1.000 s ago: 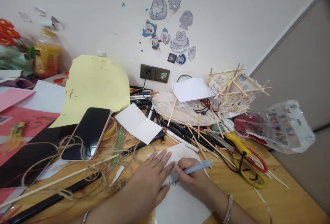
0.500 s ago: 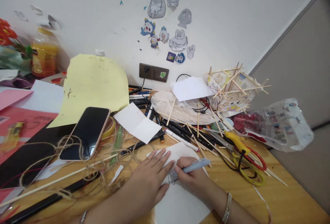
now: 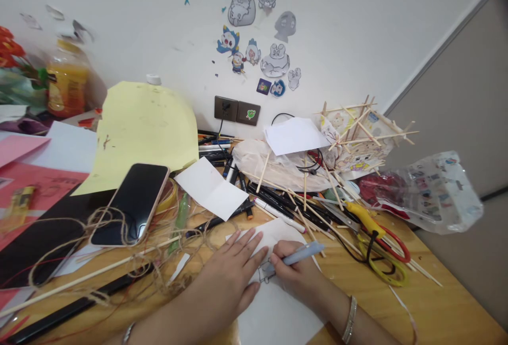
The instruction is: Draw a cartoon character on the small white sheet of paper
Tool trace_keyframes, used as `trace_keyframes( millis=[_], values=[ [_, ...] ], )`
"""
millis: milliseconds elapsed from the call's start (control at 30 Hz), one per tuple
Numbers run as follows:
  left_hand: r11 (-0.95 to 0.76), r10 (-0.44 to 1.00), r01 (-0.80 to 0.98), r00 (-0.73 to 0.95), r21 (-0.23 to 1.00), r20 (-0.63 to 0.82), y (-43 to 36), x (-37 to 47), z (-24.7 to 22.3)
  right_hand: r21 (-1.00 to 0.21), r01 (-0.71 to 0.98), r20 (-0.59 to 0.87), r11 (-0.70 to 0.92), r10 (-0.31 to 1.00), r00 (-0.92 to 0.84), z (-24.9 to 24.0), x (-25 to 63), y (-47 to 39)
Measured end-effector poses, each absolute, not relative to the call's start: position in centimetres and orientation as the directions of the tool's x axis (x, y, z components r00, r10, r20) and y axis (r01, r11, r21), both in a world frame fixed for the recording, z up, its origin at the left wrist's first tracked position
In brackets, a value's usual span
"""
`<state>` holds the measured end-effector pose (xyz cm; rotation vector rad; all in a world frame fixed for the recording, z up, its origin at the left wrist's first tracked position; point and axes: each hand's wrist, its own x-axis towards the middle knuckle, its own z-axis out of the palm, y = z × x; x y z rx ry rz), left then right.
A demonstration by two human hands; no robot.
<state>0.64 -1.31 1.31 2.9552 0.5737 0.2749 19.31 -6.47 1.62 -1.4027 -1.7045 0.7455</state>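
Note:
A white sheet of paper [image 3: 278, 310] lies on the wooden table in front of me, with a small black line drawing [image 3: 265, 276] on it. My left hand [image 3: 238, 268] rests flat on the sheet's left side, fingers stretched out. Close beside it, my right hand [image 3: 293, 268] grips a light blue pen [image 3: 304, 253]. The pen slants up to the right, and its tip is down by the drawing, partly hidden by the fingers.
Tangled twine [image 3: 154, 265] and a phone [image 3: 133, 205] lie to the left. Behind the paper are a folded white card [image 3: 212, 189] and several markers [image 3: 278, 210]. Scissors [image 3: 369, 223] lie at right, below a stick frame [image 3: 357, 133]. Yellow paper [image 3: 146, 128] leans at the back.
Both hands stay almost where they were on the paper. The pen has barely shifted, and the view has tilted very slightly.

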Motion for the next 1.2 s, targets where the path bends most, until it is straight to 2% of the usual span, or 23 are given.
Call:
trace_keyframes(
  millis=[167,367,500,567,667,800,1033,1200],
  values=[
    [-0.926,0.37,0.34,0.902,0.161,0.221,-1.2,0.4,0.5,-0.832,0.515,0.193,0.205,0.978,-0.077,0.9,19.4,-6.8],
    [-0.936,0.348,0.325,0.91,0.135,0.225,-0.2,0.3,-0.9,-0.782,0.566,0.298,0.261,0.954,-0.028,0.4,19.8,-6.6],
    [-0.913,0.398,0.383,0.913,0.142,0.096,0.0,0.4,0.3,-0.825,0.506,0.345,0.251,0.934,0.098,0.3,20.0,-6.5],
    [-0.893,0.42,0.412,0.908,0.181,0.008,0.0,0.5,1.2,-0.854,0.466,0.34,0.232,0.926,0.163,0.2,20.1,-6.5],
    [-0.868,0.434,0.432,0.899,0.245,-0.049,0.0,0.7,2.3,-0.859,0.461,0.344,0.222,0.917,0.199,0.1,20.3,-6.6],
    [-0.862,0.435,0.433,0.899,0.264,-0.054,0.2,0.7,2.6,-0.83,0.474,0.413,0.295,0.896,0.165,0.1,20.7,-6.6],
    [-0.866,0.444,0.444,0.894,0.228,-0.057,-0.1,0.6,2.5,-0.861,0.477,0.254,0.177,0.962,0.101,-0.9,21.0,-6.5],
    [-0.876,0.437,0.431,0.899,0.216,-0.022,0.0,0.5,2.6,-0.858,0.463,0.295,0.222,0.951,0.09,-0.8,20.3,-6.2]
  ],
)
